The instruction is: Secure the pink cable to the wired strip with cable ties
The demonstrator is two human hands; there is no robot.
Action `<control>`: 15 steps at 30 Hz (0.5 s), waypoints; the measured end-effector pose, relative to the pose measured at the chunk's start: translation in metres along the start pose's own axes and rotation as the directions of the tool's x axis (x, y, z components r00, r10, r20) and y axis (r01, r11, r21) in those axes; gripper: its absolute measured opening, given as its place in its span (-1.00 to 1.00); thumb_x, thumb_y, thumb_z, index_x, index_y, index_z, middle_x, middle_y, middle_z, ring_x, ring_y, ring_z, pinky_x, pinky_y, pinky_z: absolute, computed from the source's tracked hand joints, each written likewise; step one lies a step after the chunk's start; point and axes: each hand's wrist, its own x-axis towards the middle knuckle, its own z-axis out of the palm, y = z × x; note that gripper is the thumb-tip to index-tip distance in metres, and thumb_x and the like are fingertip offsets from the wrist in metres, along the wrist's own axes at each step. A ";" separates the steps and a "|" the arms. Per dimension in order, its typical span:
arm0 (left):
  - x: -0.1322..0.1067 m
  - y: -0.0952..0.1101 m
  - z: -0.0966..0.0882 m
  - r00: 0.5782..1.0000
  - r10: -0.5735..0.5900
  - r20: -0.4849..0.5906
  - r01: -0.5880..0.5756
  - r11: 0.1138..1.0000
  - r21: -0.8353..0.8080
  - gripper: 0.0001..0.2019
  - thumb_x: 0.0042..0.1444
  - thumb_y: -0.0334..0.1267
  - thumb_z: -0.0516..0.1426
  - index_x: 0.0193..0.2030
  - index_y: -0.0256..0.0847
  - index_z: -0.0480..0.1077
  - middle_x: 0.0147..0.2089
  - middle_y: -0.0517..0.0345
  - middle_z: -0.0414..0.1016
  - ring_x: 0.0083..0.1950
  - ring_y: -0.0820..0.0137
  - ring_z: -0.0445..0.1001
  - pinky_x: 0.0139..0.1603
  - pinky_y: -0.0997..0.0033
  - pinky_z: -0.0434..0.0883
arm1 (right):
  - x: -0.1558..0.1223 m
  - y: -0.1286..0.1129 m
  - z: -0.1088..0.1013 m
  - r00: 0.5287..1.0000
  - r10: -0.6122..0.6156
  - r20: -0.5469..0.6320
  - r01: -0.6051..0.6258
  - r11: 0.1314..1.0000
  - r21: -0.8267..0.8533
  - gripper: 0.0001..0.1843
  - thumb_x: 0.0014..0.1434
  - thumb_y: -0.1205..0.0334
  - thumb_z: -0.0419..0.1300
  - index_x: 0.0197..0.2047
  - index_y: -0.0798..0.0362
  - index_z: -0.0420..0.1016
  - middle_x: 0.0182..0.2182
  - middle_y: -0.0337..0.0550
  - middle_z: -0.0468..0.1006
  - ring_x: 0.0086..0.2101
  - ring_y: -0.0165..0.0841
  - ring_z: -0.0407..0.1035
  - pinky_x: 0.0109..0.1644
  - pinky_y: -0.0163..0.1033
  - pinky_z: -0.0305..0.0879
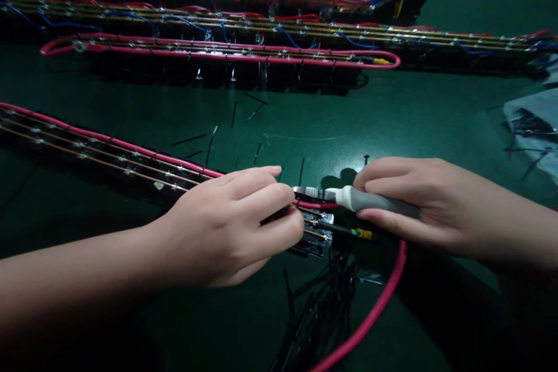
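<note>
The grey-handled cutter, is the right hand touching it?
Touching. The head view shows the right hand wrapped around the grey-handled cutter, fingers above and below the handle, with its metal tip reaching toward the pink cable beside the left hand.

2 bare forearms and hands, left hand (226, 226) and right hand (418, 200), without sleeves, gloves or rings.

no readable text, labels, brands or numbers anywhere. grey-handled tool (375, 200) in the right hand (431, 203) has no visible marking. the wired strip (131, 160) under the left hand (226, 226) shows no legible print, too dark and blurred. strips at the back (226, 49) likewise unreadable.
</note>
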 end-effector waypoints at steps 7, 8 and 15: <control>-0.001 -0.001 0.005 0.999 0.007 -0.053 -0.004 0.999 0.053 -0.81 0.23 -0.35 0.16 -0.04 -0.34 0.44 -0.15 0.04 0.50 -0.10 0.29 0.49 0.33 0.12 0.44 | -0.004 -0.004 0.000 1.000 0.024 -0.013 -0.023 0.999 0.036 -0.57 0.39 0.00 0.02 -0.32 0.08 0.57 -0.31 -0.04 0.55 -0.36 -0.31 0.40 -0.33 -0.22 0.28; -0.001 -0.001 0.006 0.999 0.004 -0.053 -0.001 0.998 0.066 -0.80 0.23 -0.34 0.16 -0.03 -0.34 0.44 -0.14 0.04 0.50 -0.10 0.28 0.49 0.32 0.11 0.45 | -0.004 -0.005 0.000 0.999 0.040 -0.013 -0.040 0.999 0.027 -0.57 0.40 0.01 0.02 -0.32 0.08 0.57 -0.31 -0.03 0.55 -0.37 -0.31 0.40 -0.33 -0.22 0.28; 0.003 -0.002 0.006 0.996 -0.074 -0.052 0.076 0.996 0.038 -0.83 0.23 -0.40 0.14 -0.05 -0.32 0.45 -0.12 -0.02 0.48 -0.10 0.24 0.45 -0.05 0.25 0.53 | -0.003 -0.015 0.004 0.987 0.147 -0.060 -0.150 0.987 -0.049 -0.53 0.39 -0.02 -0.01 -0.30 0.09 0.58 -0.32 0.00 0.56 -0.38 -0.28 0.41 -0.33 -0.20 0.27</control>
